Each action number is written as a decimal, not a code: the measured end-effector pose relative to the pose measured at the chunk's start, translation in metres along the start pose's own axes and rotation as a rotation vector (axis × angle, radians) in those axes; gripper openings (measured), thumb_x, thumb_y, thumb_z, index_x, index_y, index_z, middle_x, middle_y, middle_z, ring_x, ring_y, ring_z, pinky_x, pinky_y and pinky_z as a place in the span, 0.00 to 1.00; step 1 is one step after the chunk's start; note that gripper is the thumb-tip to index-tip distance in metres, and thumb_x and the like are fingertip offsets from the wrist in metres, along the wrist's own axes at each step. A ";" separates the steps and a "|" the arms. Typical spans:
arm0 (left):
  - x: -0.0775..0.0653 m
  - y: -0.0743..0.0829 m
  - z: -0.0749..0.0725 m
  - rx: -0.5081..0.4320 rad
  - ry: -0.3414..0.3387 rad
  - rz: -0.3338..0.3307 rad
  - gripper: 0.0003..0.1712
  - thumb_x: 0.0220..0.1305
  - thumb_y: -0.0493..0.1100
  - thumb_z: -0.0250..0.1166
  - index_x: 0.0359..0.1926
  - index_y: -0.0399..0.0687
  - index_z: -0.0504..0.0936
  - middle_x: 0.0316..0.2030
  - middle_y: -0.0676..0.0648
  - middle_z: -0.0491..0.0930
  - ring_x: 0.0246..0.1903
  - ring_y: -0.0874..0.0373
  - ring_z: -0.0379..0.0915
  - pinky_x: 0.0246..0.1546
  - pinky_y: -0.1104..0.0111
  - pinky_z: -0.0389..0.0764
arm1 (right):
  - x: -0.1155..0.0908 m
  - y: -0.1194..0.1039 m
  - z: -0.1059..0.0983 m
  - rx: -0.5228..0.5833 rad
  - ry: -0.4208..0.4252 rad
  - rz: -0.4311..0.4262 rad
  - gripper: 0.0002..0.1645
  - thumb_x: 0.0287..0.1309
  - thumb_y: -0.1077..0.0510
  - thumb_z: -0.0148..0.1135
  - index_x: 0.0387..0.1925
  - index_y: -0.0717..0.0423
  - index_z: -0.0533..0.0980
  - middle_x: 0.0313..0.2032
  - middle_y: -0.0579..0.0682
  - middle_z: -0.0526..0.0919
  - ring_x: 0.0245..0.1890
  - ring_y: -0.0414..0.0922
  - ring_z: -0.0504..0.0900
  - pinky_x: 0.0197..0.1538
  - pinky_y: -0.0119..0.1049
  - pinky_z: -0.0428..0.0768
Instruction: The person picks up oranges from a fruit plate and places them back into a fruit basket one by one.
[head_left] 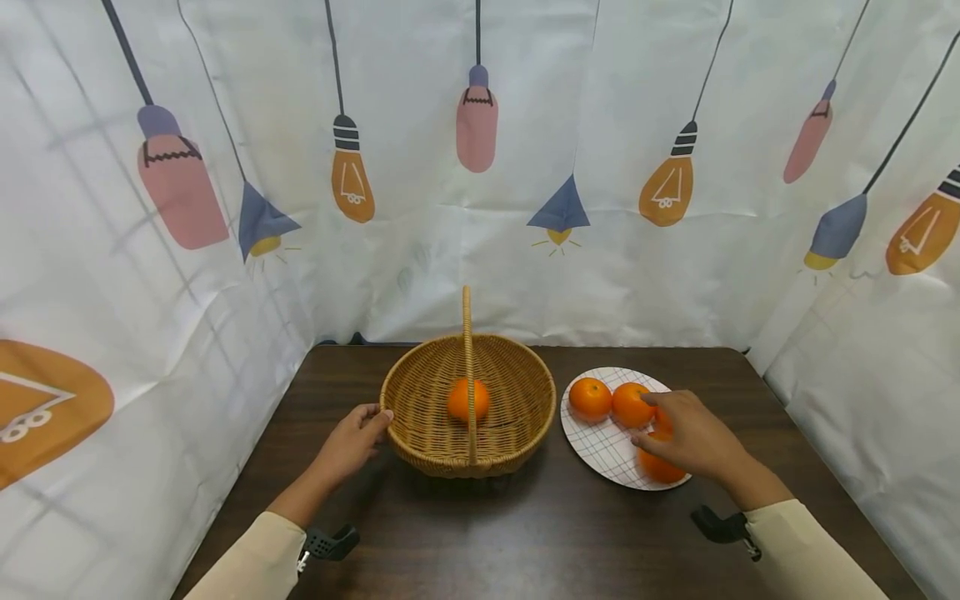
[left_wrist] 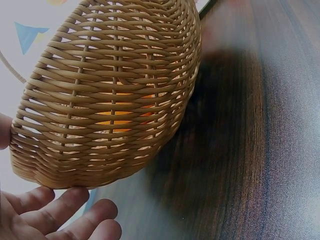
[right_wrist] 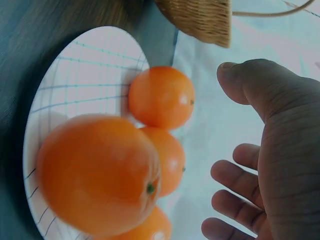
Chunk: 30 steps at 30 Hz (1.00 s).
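A wicker basket with a tall arched handle stands on the dark table, and one orange lies inside it. My left hand grips the basket's left rim, thumb on the rim and fingers against the outer wall. That orange shows through the weave in the left wrist view. To the right is a round white plate with a grid pattern, carrying several oranges. My right hand hovers over the plate's right side, fingers apart and holding nothing. In the right wrist view the nearest orange lies beside it, and the hand partly hides the fruit in the head view.
A dark wood table extends in front of the basket and plate. White cloth printed with lamps and bulbs hangs behind the table and along both sides. A dark wrist strap is on each arm.
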<state>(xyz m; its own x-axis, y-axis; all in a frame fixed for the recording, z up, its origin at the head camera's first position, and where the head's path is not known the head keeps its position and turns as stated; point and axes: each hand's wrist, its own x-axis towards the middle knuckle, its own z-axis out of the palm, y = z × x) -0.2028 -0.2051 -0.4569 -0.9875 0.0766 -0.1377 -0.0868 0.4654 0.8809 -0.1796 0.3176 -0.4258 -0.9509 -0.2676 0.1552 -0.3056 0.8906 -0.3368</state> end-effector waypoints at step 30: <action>-0.002 0.000 0.002 0.002 0.014 -0.008 0.35 0.80 0.54 0.53 0.71 0.29 0.63 0.59 0.31 0.75 0.56 0.36 0.75 0.52 0.50 0.83 | -0.034 0.035 0.012 -0.025 -0.014 0.070 0.46 0.49 0.38 0.79 0.59 0.65 0.77 0.54 0.60 0.82 0.55 0.64 0.76 0.53 0.66 0.76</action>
<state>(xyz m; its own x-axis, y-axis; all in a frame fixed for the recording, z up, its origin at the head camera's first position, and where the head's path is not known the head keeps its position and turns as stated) -0.2009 -0.2036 -0.4570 -0.9886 0.0604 -0.1380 -0.0941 0.4676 0.8789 -0.1588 0.3535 -0.4538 -0.9706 -0.2092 0.1192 -0.2371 0.9163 -0.3228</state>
